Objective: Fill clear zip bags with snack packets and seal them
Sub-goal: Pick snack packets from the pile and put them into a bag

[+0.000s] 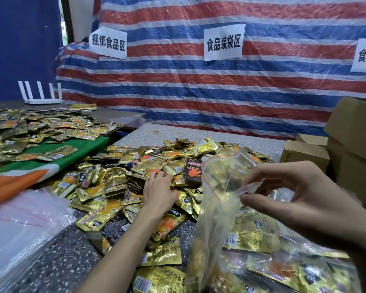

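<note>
right grip (304,197) pinching zip bag (218,182) rim, left grip (159,192) clutching snack packets (114,187) mid-pile, bare tabletop (61,256) near-left

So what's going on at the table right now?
A person is bagging snack packets. The right hand pinches open the mouth of a clear zip bag, which seems to hold some gold packets already and is not sealed. The left hand reaches into the pile of packets on the table; whether it has gripped one is unclear. A stack of empty bags lies at the left.
</note>
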{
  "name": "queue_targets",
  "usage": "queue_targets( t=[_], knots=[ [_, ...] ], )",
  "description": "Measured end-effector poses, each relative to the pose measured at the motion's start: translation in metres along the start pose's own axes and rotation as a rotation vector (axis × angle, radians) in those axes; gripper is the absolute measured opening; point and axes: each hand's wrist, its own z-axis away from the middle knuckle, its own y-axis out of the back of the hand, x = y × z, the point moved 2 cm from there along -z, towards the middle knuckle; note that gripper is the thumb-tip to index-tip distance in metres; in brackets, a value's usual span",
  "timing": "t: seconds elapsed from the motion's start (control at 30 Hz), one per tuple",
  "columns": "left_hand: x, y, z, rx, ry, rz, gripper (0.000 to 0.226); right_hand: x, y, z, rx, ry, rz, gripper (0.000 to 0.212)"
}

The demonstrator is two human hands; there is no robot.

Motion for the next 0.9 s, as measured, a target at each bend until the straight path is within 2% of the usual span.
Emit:
queue_targets(
  t=[0.1, 0.23, 0.33, 0.5, 0.6, 0.7, 0.77, 0.9],
  knots=[
    [-0.001, -0.010, -0.001, 0.072, 0.009, -0.044, 0.043, -0.003, -0.001, -0.001, -0.027, -0.014, 0.004, 0.004],
    [-0.001, -0.009, -0.002, 0.161, -0.001, -0.098, 0.029, -0.004, -0.002, -0.001, -0.031, -0.024, 0.015, 0.004],
    [0.000, 0.009, -0.004, 0.127, -0.015, -0.042, 0.033, -0.003, -0.003, 0.000, -0.033, -0.032, 0.021, 0.004],
    [0.004, 0.069, -0.014, 0.013, 0.128, 0.455, 0.030, -0.001, -0.004, -0.001, -0.036, -0.037, 0.027, 0.006],
    [0.004, 0.103, -0.006, -0.044, 0.195, 0.789, 0.038, -0.001, -0.006, -0.001, -0.053, -0.038, 0.024, 0.005],
    [0.018, 0.134, 0.010, -0.154, 0.244, 1.248, 0.022, -0.002, -0.007, -0.001, -0.058, -0.036, 0.027, 0.004],
    [0.029, 0.154, 0.022, -0.186, 0.187, 1.415, 0.015, -0.002, -0.008, -0.002, -0.058, -0.035, 0.038, 0.005],
    [0.048, 0.183, 0.046, -0.186, 0.038, 1.510, 0.032, -0.002, -0.008, -0.001, -0.067, -0.046, 0.040, 0.005]
  ],
)
